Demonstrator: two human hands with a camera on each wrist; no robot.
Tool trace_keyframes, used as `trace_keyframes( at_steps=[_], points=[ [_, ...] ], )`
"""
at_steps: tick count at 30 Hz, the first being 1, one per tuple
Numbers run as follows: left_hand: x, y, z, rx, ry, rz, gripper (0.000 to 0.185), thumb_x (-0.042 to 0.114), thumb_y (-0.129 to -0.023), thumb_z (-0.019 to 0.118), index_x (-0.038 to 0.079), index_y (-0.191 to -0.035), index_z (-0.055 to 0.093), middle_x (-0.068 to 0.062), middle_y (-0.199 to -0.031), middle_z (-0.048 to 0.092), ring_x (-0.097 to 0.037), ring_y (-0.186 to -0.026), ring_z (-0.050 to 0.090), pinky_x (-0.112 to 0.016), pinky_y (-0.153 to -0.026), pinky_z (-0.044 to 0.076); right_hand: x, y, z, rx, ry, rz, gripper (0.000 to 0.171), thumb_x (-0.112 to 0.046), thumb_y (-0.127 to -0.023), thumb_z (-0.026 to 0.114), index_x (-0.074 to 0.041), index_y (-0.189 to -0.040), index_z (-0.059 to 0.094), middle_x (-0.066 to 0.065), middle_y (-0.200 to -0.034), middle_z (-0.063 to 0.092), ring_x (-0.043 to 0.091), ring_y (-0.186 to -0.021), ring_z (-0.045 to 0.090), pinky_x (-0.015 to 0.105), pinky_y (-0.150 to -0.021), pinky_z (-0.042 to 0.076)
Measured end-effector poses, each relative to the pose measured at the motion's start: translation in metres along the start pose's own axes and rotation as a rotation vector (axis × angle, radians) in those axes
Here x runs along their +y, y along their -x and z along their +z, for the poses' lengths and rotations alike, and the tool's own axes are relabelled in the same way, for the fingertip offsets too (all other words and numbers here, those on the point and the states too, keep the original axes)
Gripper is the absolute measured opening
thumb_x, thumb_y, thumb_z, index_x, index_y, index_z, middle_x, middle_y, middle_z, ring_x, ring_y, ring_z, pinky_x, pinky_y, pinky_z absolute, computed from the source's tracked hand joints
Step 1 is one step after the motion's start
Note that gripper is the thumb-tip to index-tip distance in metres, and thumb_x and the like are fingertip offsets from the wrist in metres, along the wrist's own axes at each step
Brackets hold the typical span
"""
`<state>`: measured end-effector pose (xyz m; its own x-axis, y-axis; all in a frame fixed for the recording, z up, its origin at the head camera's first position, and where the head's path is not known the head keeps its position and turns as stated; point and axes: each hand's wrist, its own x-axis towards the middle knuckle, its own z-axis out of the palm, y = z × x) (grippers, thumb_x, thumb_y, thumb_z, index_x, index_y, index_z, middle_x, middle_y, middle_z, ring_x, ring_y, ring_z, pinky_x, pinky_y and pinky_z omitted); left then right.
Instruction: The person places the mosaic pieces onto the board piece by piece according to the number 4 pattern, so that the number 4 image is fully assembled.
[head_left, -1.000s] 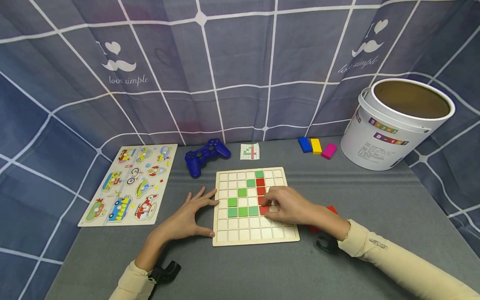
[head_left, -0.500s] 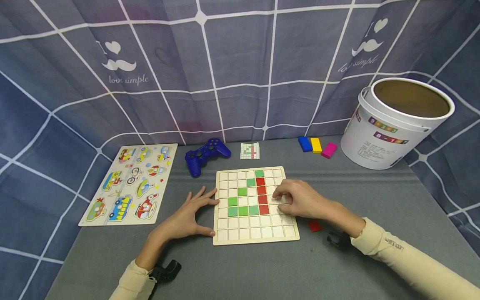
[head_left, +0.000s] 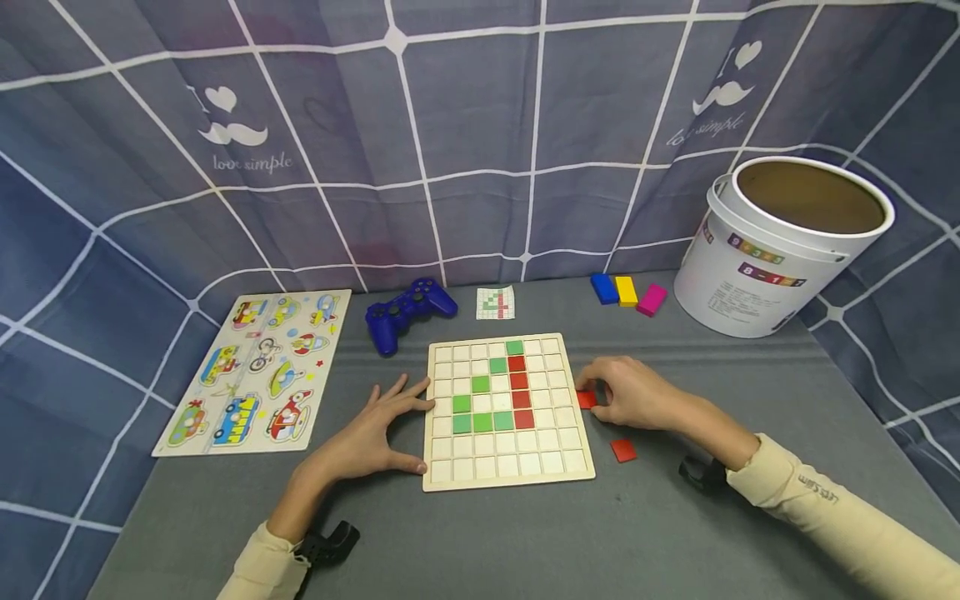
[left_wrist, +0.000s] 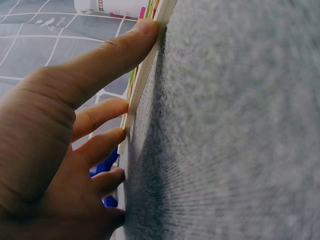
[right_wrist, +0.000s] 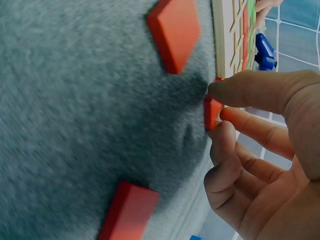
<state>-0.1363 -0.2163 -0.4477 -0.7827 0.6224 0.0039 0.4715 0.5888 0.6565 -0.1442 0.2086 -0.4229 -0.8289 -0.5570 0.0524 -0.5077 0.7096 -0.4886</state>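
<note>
A wooden grid board [head_left: 510,479] lies on the grey cloth, with green tiles [head_left: 482,423] and a column of red tiles [head_left: 519,381] in its squares. My left hand [head_left: 372,433], fingers spread, touches the board's left edge; its thumb [left_wrist: 115,52] presses that edge in the left wrist view. Beside the board's right edge, my right hand [head_left: 637,393] pinches a red square tile [head_left: 586,400] between thumb and fingertips [right_wrist: 226,127]. Another red tile [head_left: 623,451] lies nearer. A further red tile [right_wrist: 131,212] in the right wrist view is hidden by my right hand in the head view.
A small pattern card [head_left: 496,303] and a blue game controller [head_left: 409,315] lie behind the board. Left of them is a vehicle puzzle board [head_left: 255,375]. Blue [head_left: 604,288], yellow [head_left: 626,291] and pink blocks [head_left: 652,300] sit near a white bucket [head_left: 750,283].
My right hand has moved right, off the red column on the board, to a loose red tile by the board's right edge. My left hand has stayed at the board's left edge.
</note>
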Motion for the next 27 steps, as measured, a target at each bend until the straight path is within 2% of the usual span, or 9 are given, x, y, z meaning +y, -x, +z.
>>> trace_keyframes(
  at_steps=[3,8,15,21,27],
  points=[
    [-0.001,0.000,0.002,-0.005,-0.002,0.006,0.088,0.042,-0.065,0.093,0.018,-0.142,0.056,-0.003,-0.163,0.027,-0.040,-0.150,0.010,-0.069,-0.113,-0.005,0.002,0.001,0.003,-0.009,0.013,0.013,0.026,-0.005,-0.075,0.081,-0.016,-0.097,0.072,-0.006,-0.084,0.060,0.004,-0.062,0.048,0.025,-0.056,0.044],
    [-0.001,-0.001,0.003,-0.003,0.003,0.004,0.089,0.042,-0.065,0.093,0.017,-0.142,0.057,-0.003,-0.163,0.027,-0.040,-0.150,0.010,-0.069,-0.113,-0.005,0.003,0.002,0.004,0.042,0.027,0.020,0.028,-0.004,-0.072,0.081,-0.015,-0.097,0.072,-0.006,-0.086,0.061,0.004,-0.062,0.048,0.026,-0.056,0.043],
    [-0.001,-0.001,0.001,-0.004,-0.004,0.001,0.088,0.041,-0.064,0.094,0.017,-0.141,0.057,-0.002,-0.163,0.027,-0.040,-0.150,0.010,-0.069,-0.113,-0.005,-0.002,0.001,0.005,0.113,-0.032,-0.045,0.029,-0.005,-0.070,0.080,-0.017,-0.095,0.073,-0.006,-0.083,0.059,0.006,-0.062,0.050,0.024,-0.055,0.044],
    [0.001,0.000,0.000,-0.004,0.002,-0.005,0.088,0.041,-0.064,0.094,0.018,-0.141,0.057,-0.002,-0.163,0.027,-0.040,-0.150,0.010,-0.069,-0.113,-0.006,-0.021,-0.005,0.013,0.061,-0.096,-0.081,0.026,-0.013,-0.075,0.083,-0.019,-0.098,0.073,-0.005,-0.084,0.058,0.007,-0.062,0.051,0.023,-0.054,0.043],
    [0.000,0.000,0.000,-0.003,0.001,-0.005,0.088,0.042,-0.065,0.093,0.018,-0.141,0.057,-0.002,-0.163,0.027,-0.040,-0.150,0.010,-0.069,-0.113,-0.005,-0.039,-0.014,0.026,0.022,-0.130,-0.152,0.027,-0.009,-0.072,0.076,-0.019,-0.098,0.074,-0.006,-0.086,0.059,0.006,-0.062,0.051,0.021,-0.054,0.043]
  ],
)
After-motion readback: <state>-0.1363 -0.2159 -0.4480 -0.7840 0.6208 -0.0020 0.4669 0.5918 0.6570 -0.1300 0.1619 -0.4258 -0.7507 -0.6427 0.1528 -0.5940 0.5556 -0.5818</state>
